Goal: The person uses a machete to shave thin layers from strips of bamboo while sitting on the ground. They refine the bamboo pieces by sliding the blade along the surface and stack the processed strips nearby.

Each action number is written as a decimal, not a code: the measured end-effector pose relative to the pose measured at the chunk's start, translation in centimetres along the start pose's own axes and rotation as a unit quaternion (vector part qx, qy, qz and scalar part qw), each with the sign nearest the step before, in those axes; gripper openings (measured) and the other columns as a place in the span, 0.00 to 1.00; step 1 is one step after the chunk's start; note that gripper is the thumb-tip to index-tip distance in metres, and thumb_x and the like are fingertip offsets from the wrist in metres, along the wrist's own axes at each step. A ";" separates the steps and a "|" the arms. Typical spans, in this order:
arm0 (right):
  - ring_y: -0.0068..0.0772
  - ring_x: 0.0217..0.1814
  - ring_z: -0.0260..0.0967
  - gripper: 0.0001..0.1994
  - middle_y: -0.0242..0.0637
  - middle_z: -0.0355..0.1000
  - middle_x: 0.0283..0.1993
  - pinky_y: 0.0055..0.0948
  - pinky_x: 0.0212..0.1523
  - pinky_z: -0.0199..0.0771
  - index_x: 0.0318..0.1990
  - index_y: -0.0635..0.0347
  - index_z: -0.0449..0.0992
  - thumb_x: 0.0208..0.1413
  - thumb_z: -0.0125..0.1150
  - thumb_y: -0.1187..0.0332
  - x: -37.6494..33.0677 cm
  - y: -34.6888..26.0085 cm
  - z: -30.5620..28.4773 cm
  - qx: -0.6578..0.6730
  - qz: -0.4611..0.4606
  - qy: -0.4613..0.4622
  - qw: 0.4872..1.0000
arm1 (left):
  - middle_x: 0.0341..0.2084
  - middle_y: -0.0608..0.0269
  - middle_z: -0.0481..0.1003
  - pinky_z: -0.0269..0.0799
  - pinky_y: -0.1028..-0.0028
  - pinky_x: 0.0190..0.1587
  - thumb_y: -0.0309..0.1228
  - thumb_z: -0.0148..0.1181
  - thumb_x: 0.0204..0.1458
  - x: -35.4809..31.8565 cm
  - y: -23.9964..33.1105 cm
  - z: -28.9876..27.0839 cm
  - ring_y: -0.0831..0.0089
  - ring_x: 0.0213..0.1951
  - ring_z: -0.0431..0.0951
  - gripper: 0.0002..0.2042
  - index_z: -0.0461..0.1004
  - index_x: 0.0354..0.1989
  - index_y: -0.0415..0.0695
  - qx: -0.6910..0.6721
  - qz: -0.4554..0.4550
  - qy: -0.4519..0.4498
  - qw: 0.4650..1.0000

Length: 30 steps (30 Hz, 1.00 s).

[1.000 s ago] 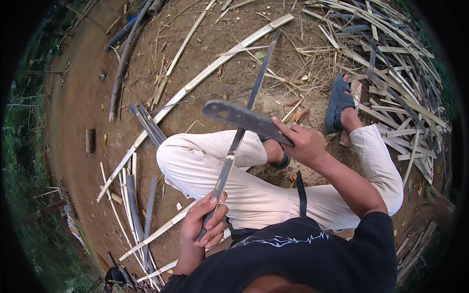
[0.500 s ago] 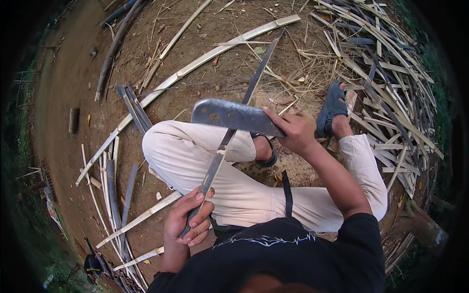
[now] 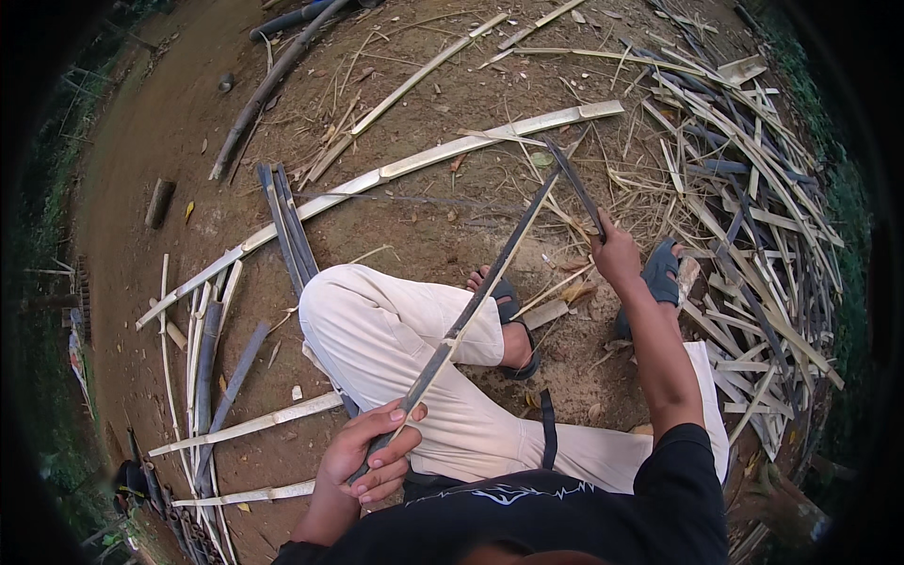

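Running from the lower middle of the frame up toward the upper right, a long thin bamboo strip [image 3: 480,297] crosses over the person's bent knee in pale trousers [image 3: 395,348]; it is dark and narrow, grey-green on one face with a lighter edge, and slightly bowed; its upper end reaches near a long pale split bamboo piece [image 3: 424,162] lying on the bare ground.

At the lower middle, the left hand [image 3: 369,454] is closed around the lower end of the strip, fingers curled over it and thumb pressed on top; at the right of centre, the right hand [image 3: 617,256] is shut around the handle of a dark blade [image 3: 574,184], which points up and to the left, its tip near the upper end of the strip; I cannot tell whether the blade touches the strip.

The two hands are well apart; a heap of bamboo slats [image 3: 753,207] fills the right side, just beside a blue sandal [image 3: 661,273].
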State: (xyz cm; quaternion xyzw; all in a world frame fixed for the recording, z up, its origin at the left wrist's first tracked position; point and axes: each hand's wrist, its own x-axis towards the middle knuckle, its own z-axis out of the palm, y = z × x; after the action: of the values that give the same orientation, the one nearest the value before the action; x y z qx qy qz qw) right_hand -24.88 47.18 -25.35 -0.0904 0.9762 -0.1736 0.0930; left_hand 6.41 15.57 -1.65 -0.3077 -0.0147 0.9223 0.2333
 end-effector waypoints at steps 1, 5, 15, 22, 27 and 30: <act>0.53 0.34 0.76 0.33 0.47 0.75 0.32 0.46 0.33 0.75 0.67 0.42 0.66 0.50 0.66 0.66 0.5 -1.2 0.4 0.043 -0.062 0.032 0.997 | 0.14 0.64 0.60 0.59 0.74 0.04 0.29 0.33 0.68 -0.1 0.6 0.0 0.76 0.05 0.60 0.11 0.56 0.51 0.35 -0.015 0.001 -0.010 1.000; 0.54 0.34 0.76 0.33 0.49 0.76 0.32 0.47 0.32 0.75 0.67 0.43 0.66 0.49 0.65 0.66 -3.6 -4.2 -0.9 0.058 -0.210 0.035 0.975 | 0.15 0.63 0.61 0.59 0.74 0.04 0.29 0.31 0.67 -0.8 1.2 -0.1 0.75 0.05 0.61 0.12 0.55 0.51 0.35 -0.070 0.011 -0.039 0.997; 0.57 0.33 0.75 0.28 0.54 0.76 0.31 0.49 0.34 0.74 0.63 0.46 0.70 0.52 0.61 0.68 -0.6 -1.8 -1.4 0.096 -0.135 -0.008 0.986 | 0.13 0.64 0.60 0.60 0.73 0.04 0.28 0.30 0.67 -0.3 1.5 1.0 0.75 0.04 0.60 0.11 0.55 0.49 0.32 -0.079 0.034 0.000 0.996; 0.57 0.38 0.76 0.27 0.51 0.77 0.33 0.49 0.40 0.75 0.63 0.43 0.71 0.52 0.60 0.64 7.4 5.8 1.8 0.001 0.015 0.004 1.000 | 0.13 0.63 0.59 0.60 0.73 0.04 0.26 0.32 0.66 -0.6 2.3 2.0 0.74 0.04 0.61 0.12 0.56 0.49 0.29 -0.032 0.039 0.040 0.998; 0.56 0.35 0.76 0.27 0.51 0.77 0.31 0.50 0.39 0.75 0.63 0.43 0.70 0.53 0.59 0.63 6.8 5.3 1.4 0.005 -0.008 -0.013 1.000 | 0.12 0.62 0.59 0.58 0.74 0.05 0.25 0.34 0.65 -0.8 3.3 1.7 0.75 0.04 0.61 0.13 0.56 0.51 0.26 -0.048 0.046 0.049 0.997; 0.56 0.33 0.76 0.28 0.50 0.77 0.31 0.49 0.36 0.75 0.64 0.41 0.69 0.52 0.61 0.65 3.8 1.6 -0.1 0.050 -0.174 0.023 0.983 | 0.12 0.62 0.59 0.58 0.74 0.05 0.24 0.36 0.64 -1.1 3.4 2.2 0.76 0.04 0.61 0.13 0.57 0.50 0.25 -0.019 0.057 0.083 0.995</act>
State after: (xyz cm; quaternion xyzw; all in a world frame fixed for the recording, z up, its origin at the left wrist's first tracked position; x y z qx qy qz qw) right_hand -28.76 47.86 -26.38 -0.2499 0.9376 -0.2378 0.0431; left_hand 4.45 12.36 0.18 -0.3879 0.0042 0.9049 0.1751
